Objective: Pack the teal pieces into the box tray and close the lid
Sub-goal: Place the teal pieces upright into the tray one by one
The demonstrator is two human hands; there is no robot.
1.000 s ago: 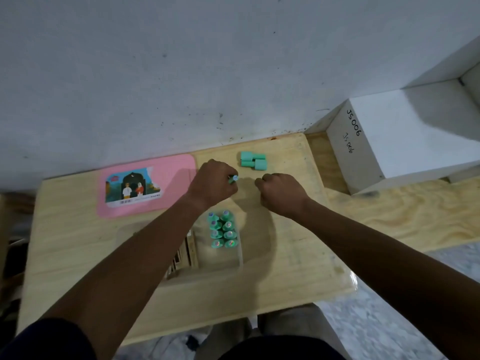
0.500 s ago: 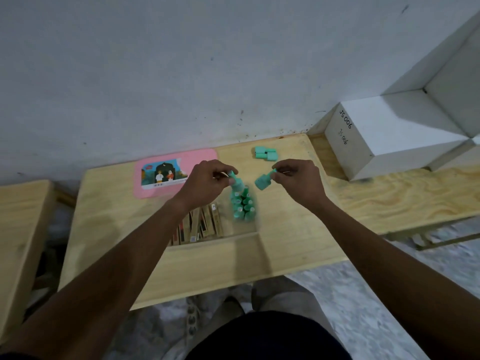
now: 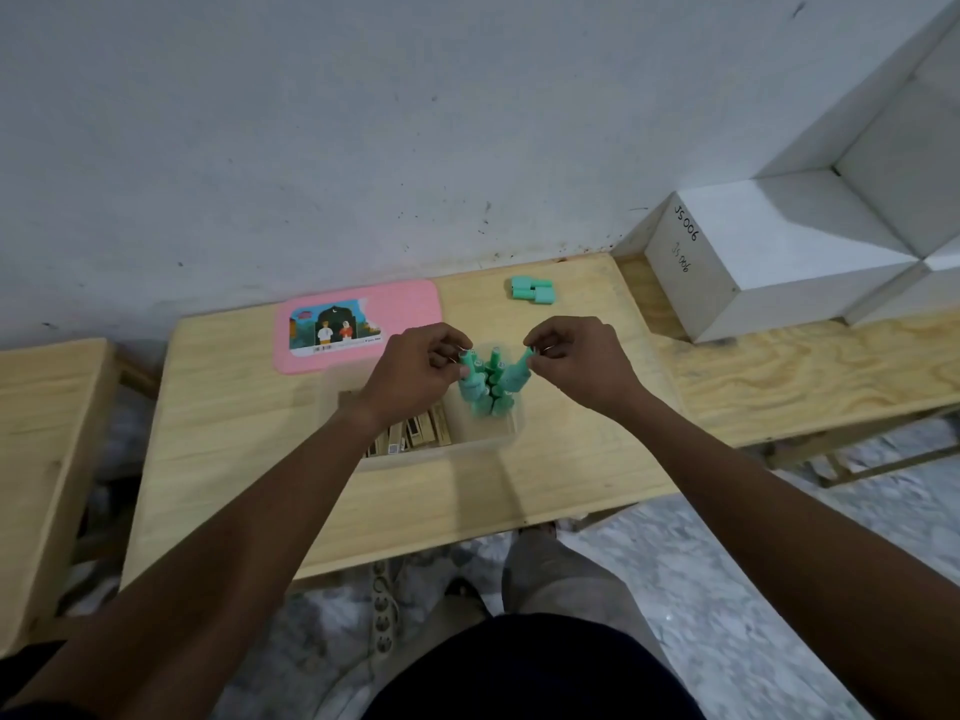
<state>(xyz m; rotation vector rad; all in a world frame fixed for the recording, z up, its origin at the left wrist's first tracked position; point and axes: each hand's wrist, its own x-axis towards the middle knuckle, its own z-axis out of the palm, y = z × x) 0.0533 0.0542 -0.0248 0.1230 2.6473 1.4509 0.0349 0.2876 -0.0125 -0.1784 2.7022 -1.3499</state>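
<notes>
Fingers (image 3: pixel 448 356) of left hand (image 3: pixel 415 371) and right hand (image 3: pixel 576 363) each pinching a teal piece (image 3: pixel 514 375) at frame centre, ease both upright into the box tray (image 3: pixel 467 448) beside the standing cluster (image 3: pixel 491 394), toppling none.

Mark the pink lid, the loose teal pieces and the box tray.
pink lid (image 3: pixel 410 308), head view, bare pink corner.
loose teal pieces (image 3: pixel 531 290), head view, middle of cluster.
box tray (image 3: pixel 457 450), head view, near rim.

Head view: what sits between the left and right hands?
A cluster of teal pieces in the box tray fills the gap between left hand and right hand; each pinches an outer piece. Head view shows it.
</notes>
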